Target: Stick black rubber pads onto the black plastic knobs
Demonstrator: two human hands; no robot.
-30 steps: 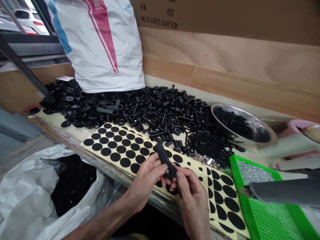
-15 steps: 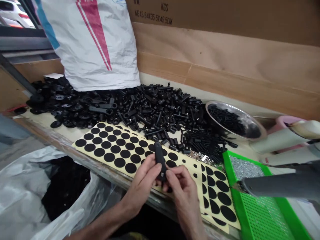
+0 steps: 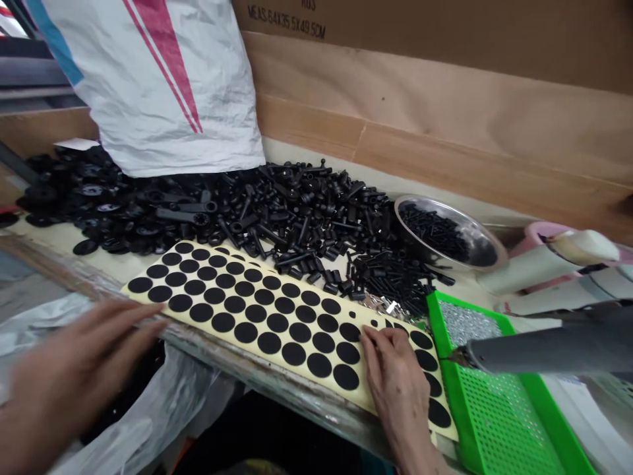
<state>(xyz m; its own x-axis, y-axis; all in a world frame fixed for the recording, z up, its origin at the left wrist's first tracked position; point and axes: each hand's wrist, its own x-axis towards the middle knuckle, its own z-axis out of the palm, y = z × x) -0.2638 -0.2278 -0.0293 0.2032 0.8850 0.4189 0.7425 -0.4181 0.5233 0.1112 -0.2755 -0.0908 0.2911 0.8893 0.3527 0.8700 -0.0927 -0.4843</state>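
My right hand (image 3: 395, 376) rests on a yellow backing sheet of black adhesive rubber dots (image 3: 363, 396), its fingertips beside the dots. A second dotted sheet (image 3: 429, 359) lies partly under that hand. My left hand (image 3: 79, 356) is blurred, with fingers stretched out over the sheet's left end and a white plastic bag (image 3: 163, 402). Neither hand shows anything in its grip. The black plastic lever handle is not visible in this view.
A heap of black plastic and rubber parts (image 3: 297, 218) spreads along the bench behind the sheets, below a white woven sack (image 3: 158, 86). To the right are a steel bowl of black screws (image 3: 494, 244), a green perforated tray (image 3: 445, 343) and a grey tool (image 3: 544, 349).
The black lever handle held between both hands is gone from view. My left hand has moved left over the bag, and my right hand has dropped onto the sheet.
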